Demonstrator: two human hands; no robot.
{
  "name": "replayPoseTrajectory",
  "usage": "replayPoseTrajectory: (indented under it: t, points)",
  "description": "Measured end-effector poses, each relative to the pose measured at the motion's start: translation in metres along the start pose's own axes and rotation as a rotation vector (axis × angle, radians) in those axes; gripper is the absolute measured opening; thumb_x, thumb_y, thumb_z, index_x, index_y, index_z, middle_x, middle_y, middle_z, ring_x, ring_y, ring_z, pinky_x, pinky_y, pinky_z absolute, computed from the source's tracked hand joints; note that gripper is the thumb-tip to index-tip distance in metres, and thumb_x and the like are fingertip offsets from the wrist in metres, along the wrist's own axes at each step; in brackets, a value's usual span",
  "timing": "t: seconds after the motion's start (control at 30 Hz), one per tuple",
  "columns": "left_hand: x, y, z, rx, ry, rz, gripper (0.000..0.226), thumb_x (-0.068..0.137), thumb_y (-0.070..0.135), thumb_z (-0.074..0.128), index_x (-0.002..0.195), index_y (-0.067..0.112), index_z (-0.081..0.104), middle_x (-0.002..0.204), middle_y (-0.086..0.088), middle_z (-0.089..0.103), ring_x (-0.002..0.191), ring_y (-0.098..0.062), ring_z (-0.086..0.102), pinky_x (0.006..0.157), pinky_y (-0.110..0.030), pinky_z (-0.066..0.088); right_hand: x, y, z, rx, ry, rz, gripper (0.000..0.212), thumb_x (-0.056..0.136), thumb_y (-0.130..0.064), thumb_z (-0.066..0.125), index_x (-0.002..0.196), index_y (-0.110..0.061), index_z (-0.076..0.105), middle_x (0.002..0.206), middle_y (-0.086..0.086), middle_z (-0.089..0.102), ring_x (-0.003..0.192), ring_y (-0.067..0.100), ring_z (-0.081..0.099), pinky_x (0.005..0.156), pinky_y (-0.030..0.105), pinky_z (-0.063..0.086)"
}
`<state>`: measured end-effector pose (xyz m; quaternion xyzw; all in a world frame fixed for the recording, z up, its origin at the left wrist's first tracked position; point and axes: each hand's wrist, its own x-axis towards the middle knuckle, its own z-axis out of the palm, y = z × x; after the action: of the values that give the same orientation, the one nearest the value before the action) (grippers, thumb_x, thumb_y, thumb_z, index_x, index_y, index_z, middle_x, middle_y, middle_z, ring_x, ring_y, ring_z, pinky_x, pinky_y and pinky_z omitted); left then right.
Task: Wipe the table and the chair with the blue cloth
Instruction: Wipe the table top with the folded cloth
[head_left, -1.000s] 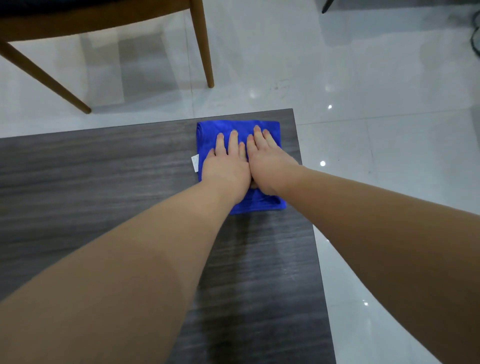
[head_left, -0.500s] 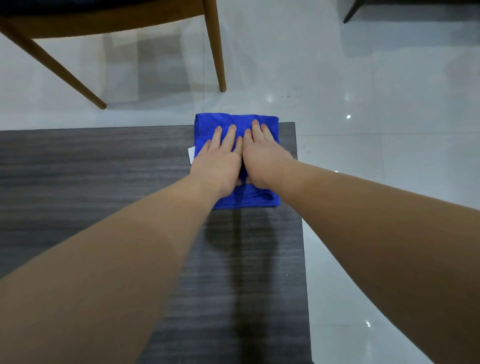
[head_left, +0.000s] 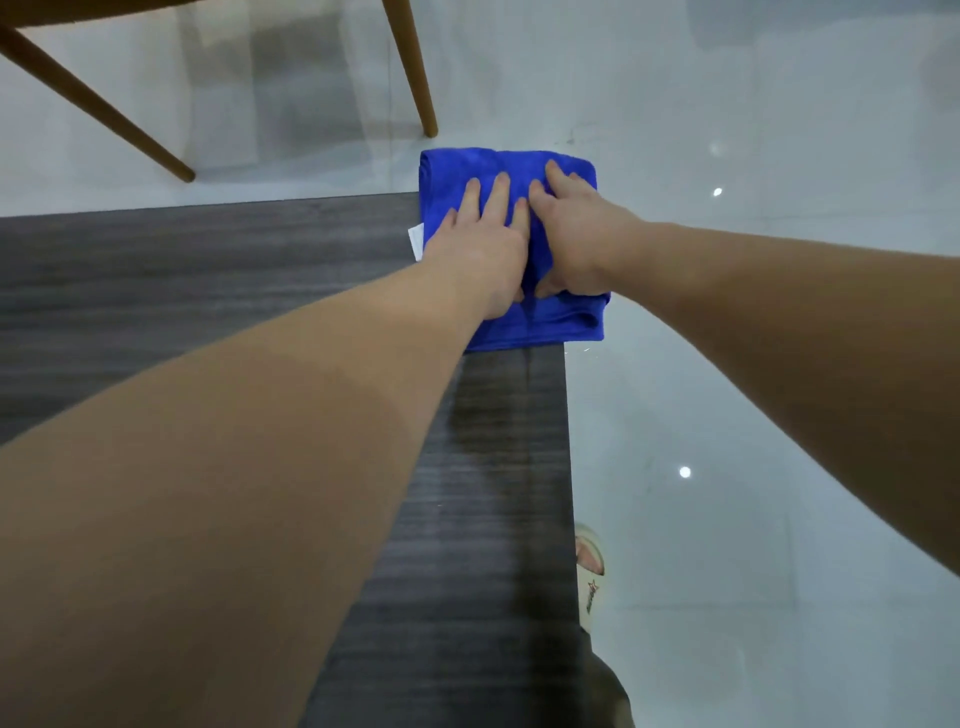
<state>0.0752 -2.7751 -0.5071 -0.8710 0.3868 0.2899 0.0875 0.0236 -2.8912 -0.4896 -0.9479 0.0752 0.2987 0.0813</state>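
The folded blue cloth (head_left: 467, 166) lies on the far right corner of the dark wood-grain table (head_left: 208, 270). It hangs over both the far edge and the right edge. My left hand (head_left: 483, 249) presses flat on its left half, fingers stretched forward. Pressed beside it is my right hand (head_left: 576, 234), with fingers bent over the cloth near the table's right edge. A small white tag sticks out at the cloth's left side. The wooden chair (head_left: 415, 78) stands beyond the table; only its legs and seat edge show.
Glossy white tile floor (head_left: 753, 364) lies to the right of and beyond the table. My foot in a light sandal (head_left: 589, 577) stands by the table's right edge. A second slanted chair leg (head_left: 104, 114) is at the far left.
Both hands have pushed the cloth away from me and rightward, from lying wholly on the table to overhanging the far right corner.
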Motion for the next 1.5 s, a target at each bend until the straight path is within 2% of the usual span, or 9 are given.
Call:
replayPoseTrajectory:
  t: [0.2,0.53,0.77,1.17,1.5]
  points:
    - [-0.013,-0.001,0.000,0.008,-0.062,0.029,0.100,0.092,0.043,0.064,0.157,0.019,-0.008,0.163,-0.008,-0.020,0.150,-0.032,-0.013,0.120,-0.047,0.011,-0.015,-0.007,0.006,0.001,-0.002,0.004,0.104,0.078,-0.042,0.077,0.152,-0.003,0.017,0.160,0.021,0.003,0.145,0.031,0.018,0.113,0.036,0.027]
    - [-0.068,0.015,0.044,0.054,-0.071,0.068,0.107,0.087,0.048,0.068,0.158,0.019,-0.007,0.162,-0.008,-0.020,0.150,-0.033,-0.014,0.122,-0.045,0.011,-0.067,-0.036,0.055,0.105,-0.016,0.091,0.111,0.079,-0.037,0.077,0.155,-0.007,0.002,0.161,0.014,-0.012,0.149,0.030,0.005,0.116,0.036,0.026]
    - [-0.114,0.031,0.073,0.083,-0.068,0.084,0.111,0.085,0.053,0.068,0.157,0.017,-0.007,0.162,-0.008,-0.020,0.150,-0.033,-0.014,0.122,-0.045,0.014,-0.107,-0.057,0.093,0.162,0.018,0.129,0.106,0.081,-0.027,0.077,0.155,-0.008,0.004,0.162,0.011,-0.011,0.150,0.029,0.004,0.116,0.038,0.030]
    - [-0.178,0.050,0.119,0.109,-0.072,0.125,0.108,0.087,0.054,0.065,0.157,0.015,-0.008,0.161,-0.010,-0.022,0.149,-0.035,-0.015,0.122,-0.046,0.013,-0.167,-0.088,0.139,0.136,-0.017,0.167,0.108,0.081,-0.030,0.077,0.156,-0.009,0.002,0.162,0.011,-0.012,0.150,0.029,0.003,0.118,0.034,0.022]
    - [-0.240,0.075,0.157,0.107,-0.098,0.127,0.108,0.088,0.053,0.065,0.157,0.015,-0.010,0.161,-0.010,-0.024,0.149,-0.034,-0.016,0.122,-0.045,0.012,-0.226,-0.112,0.182,0.183,-0.018,0.185,0.098,0.086,-0.021,0.072,0.156,-0.010,0.003,0.162,0.009,-0.013,0.150,0.028,0.002,0.117,0.037,0.027]
